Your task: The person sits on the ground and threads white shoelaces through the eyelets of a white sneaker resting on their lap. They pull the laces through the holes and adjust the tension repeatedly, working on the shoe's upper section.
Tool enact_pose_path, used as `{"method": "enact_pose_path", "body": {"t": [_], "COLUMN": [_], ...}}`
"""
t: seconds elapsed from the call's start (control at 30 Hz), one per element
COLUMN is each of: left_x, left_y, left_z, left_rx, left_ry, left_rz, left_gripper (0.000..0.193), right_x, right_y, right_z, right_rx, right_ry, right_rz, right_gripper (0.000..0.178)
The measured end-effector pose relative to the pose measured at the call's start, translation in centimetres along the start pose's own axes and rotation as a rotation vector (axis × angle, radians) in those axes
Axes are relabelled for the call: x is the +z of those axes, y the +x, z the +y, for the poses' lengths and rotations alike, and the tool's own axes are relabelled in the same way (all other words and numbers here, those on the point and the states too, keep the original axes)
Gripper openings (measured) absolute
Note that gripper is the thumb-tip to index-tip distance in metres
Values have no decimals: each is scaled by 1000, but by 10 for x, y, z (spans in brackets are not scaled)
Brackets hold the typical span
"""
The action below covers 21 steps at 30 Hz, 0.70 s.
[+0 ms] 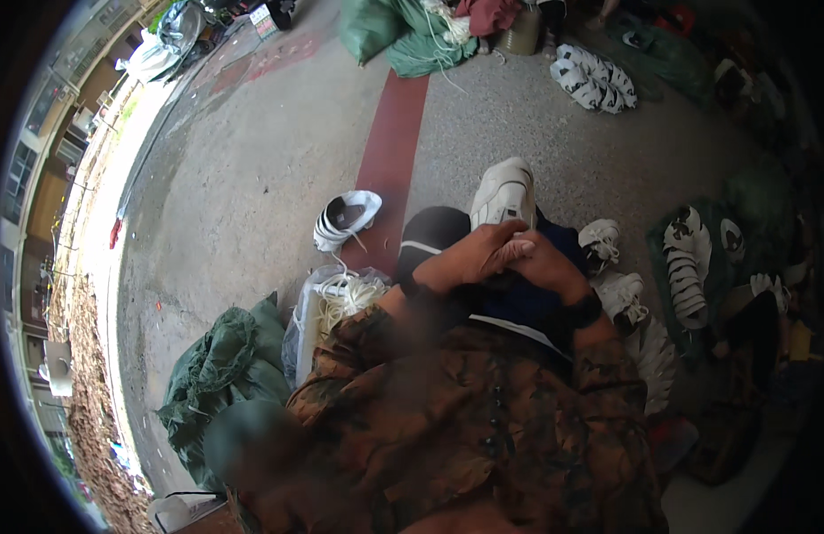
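Note:
My left hand and my right hand are clasped together over my lap, fingers closed around each other. No object shows between them. Just beyond them is a white sneaker, toe pointing away; its heel end is hidden behind my hands. Off to the left, a white shoe with dark lining lies on the ground, its laces trailing. Nearer me, a clear plastic bag holds a tangle of cream-white laces.
A green sack slumps at my left. On my right lie white laced shoes and a row of white shoe pieces on green cloth. Farther off are green sacks, striped white shoes and parts of other people. A red stripe crosses the concrete.

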<state>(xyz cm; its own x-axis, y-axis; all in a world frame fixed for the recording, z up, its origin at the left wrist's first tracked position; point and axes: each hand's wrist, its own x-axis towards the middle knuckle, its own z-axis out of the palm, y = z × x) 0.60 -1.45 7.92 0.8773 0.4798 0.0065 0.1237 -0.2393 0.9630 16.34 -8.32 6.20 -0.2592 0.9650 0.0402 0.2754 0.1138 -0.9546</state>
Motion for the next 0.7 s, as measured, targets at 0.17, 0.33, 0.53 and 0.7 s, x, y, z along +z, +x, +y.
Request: {"method": "enact_pose_path", "body": {"t": [0.17,0.33,0.53,0.7], "left_x": [-8,5,-12,-4], "left_y": [-13,0,10,39], "left_z": [-44,-43,-42,-67], "left_rx": [44,208,-38,-110], "left_ry": [243,53,86,-29], "left_rz": [-32,201,65,294], "left_gripper": [36,23,21,12], "right_x": [-14,-3,-12,-29], "right_y": [-20,-5,9,25], "right_z": [28,30,33,80], "right_rx": [106,109,84,148], "right_ry": [-237,-105,-136,-184], "right_rz": [78,52,163,443], "right_gripper": [13,14,13,13]}}
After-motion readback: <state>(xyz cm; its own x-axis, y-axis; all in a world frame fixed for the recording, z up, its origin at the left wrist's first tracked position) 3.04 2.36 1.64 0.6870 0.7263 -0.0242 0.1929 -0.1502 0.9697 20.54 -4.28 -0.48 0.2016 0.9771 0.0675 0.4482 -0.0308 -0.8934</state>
